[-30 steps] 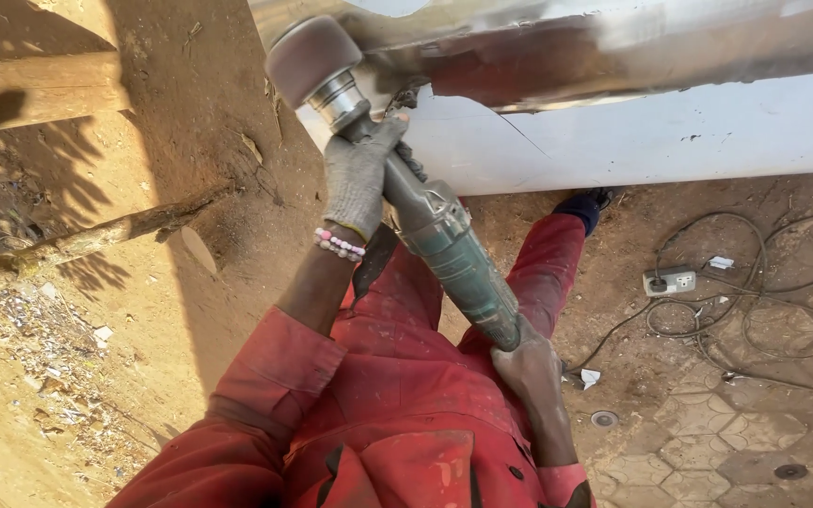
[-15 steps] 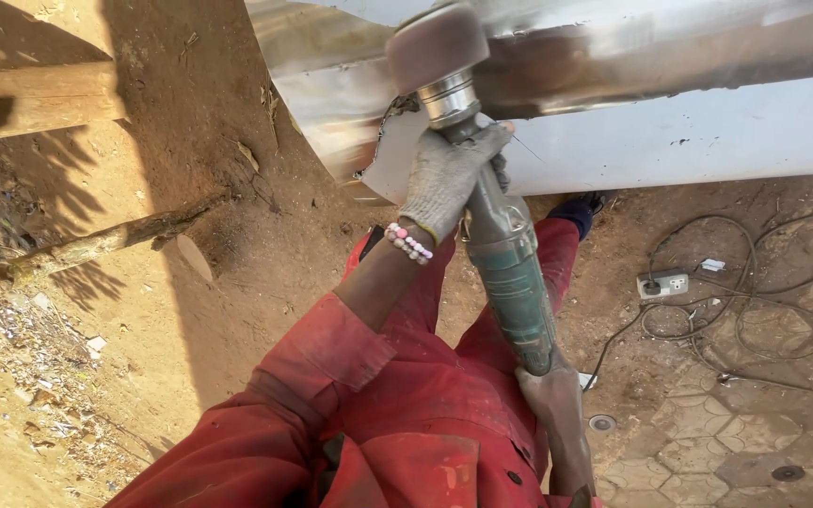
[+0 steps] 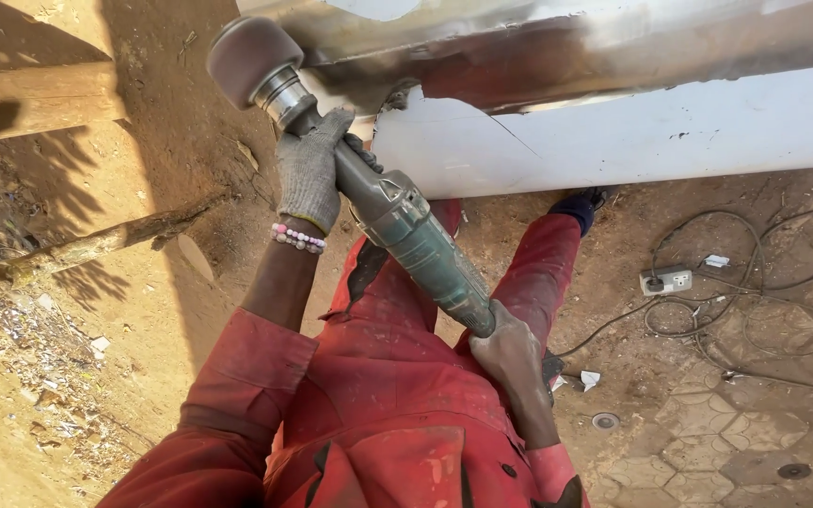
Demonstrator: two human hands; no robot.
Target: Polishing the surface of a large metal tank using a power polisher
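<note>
Gripping the rear end of the green power polisher [image 3: 416,235] with my bare right hand [image 3: 512,353], fingers wrapped tight round the handle end, just above my red coveralls [image 3: 378,404]. Tool body runs diagonally up and to the left from there. My left hand [image 3: 310,169], in a grey knit glove, is clamped round the front neck of the tool, just behind the metal collar; a beaded bracelet [image 3: 297,237] sits on that wrist. So both hands are closed on the one tool, set apart along its length. The round brownish sanding head [image 3: 245,58] sits at the top left, right by the end of the bare, scorched-looking metal panel [image 3: 566,47]; can't tell whether the head is touching it. Below that bare strip the panel is white [image 3: 632,132], with a ragged edge near the glove. My legs stretch out under the panel, a dark shoe [image 3: 576,205] on the ground. Further right, on patterned paving [image 3: 708,414], a white socket block [image 3: 666,279] with tangled cables [image 3: 755,310]. Left side: sandy dirt, a wooden beam [image 3: 30,102], a branch [image 3: 77,252].
</note>
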